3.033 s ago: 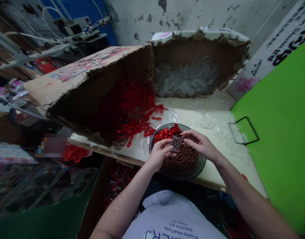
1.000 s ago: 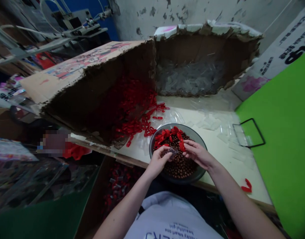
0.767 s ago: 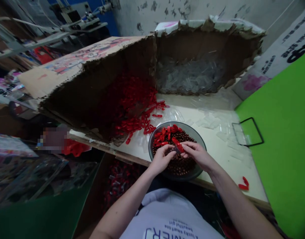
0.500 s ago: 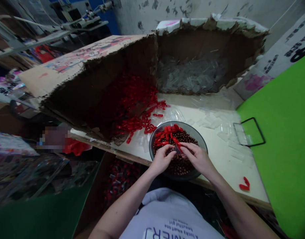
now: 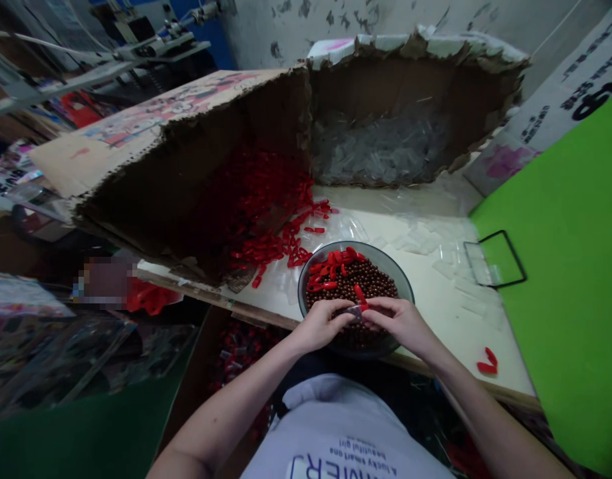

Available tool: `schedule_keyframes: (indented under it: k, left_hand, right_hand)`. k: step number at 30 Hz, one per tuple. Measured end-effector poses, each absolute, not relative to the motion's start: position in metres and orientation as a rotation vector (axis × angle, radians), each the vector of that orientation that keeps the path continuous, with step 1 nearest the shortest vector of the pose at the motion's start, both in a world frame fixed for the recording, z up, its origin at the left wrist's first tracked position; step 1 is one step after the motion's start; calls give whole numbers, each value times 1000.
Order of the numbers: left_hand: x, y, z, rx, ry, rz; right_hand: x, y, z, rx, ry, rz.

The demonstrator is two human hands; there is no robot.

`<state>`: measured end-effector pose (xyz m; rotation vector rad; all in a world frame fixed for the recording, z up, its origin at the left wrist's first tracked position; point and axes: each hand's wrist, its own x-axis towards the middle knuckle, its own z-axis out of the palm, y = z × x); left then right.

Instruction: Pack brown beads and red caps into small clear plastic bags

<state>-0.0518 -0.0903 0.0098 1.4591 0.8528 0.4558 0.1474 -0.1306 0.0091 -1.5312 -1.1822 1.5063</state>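
Observation:
A grey bowl (image 5: 404,279) holds many brown beads (image 5: 373,279) with red pieces (image 5: 330,269) lying on top at its back left. Over the bowl's near part, my left hand (image 5: 324,322) pinches a small clear plastic piece (image 5: 354,311). From the other side my right hand (image 5: 396,320) grips a red piece (image 5: 360,297) between thumb and fingers. The clear piece and the red piece meet between my fingertips; how they join is too small to tell.
An open cardboard box (image 5: 151,159) spills red pieces onto the white table (image 5: 436,313). Behind, another box (image 5: 416,80) holds clear plastic pieces. A green panel (image 5: 575,266) with a black wire frame (image 5: 524,271) stands at the right. Two red pieces (image 5: 487,362) lie near the front edge.
Both hands have come slightly lower and nearer the front of the bowl. The red piece has turned more upright, and the clear piece shows more plainly between my fingers.

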Motion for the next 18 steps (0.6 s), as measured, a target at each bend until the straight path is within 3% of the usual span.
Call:
schedule_keyframes:
  k: [12,18]
  left_hand:
    - [-54,-86,30,1801,807,347]
    - [-56,-87,17,1654,830,315]
  right_hand:
    - [147,-139,14,-1498,-1236,1552]
    - [139,-144,6,-1479,-1241,1538]
